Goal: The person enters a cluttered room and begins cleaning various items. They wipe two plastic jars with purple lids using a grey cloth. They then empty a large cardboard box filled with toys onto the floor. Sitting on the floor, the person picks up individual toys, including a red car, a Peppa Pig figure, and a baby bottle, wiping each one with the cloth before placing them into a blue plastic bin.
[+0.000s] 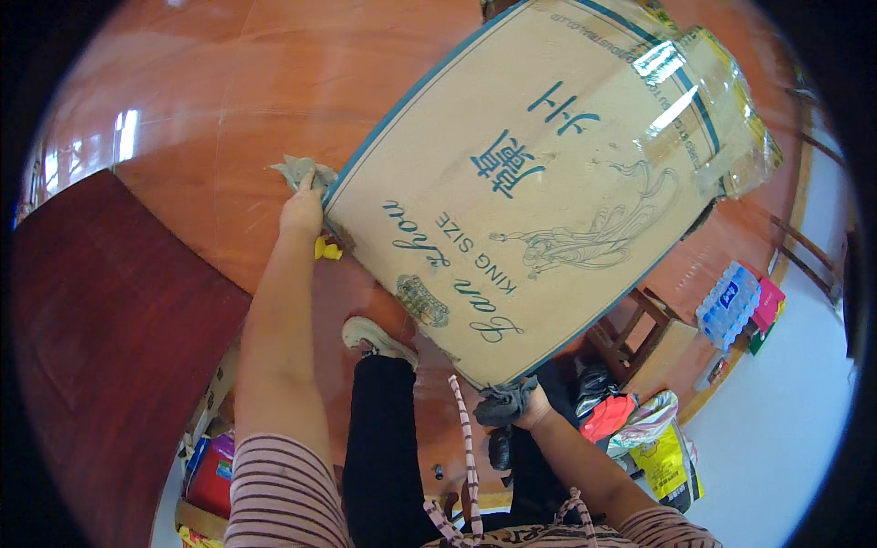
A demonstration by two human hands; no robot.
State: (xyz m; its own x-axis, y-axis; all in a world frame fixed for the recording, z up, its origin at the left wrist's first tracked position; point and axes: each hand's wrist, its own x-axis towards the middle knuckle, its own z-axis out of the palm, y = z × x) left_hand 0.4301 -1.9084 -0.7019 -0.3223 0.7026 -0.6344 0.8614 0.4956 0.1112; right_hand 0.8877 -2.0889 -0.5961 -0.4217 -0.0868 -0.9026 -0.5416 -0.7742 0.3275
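Note:
A large cardboard carton (534,198) with printed lettering and a figure drawing fills the upper middle and right, tilted, its far end covered in shiny packing tape. My left hand (303,205) is at its left corner, a light grey cloth (301,171) pinched in the fingers against the edge. At the carton's lower corner, my right hand (534,405) grips a dark grey cloth (505,403) that touches the cardboard. Most fingers of the right hand are hidden by that cloth. Whether either hand bears the carton's weight cannot be told.
A dark red panel (123,288) stands at left. Wooden stool legs (637,329), shrink-wrapped water bottles (727,305), a red plastic bag (608,416) and a yellow bag (661,462) lie at right. A small yellow object (328,249) is beside my left forearm. Boxes lie lower left.

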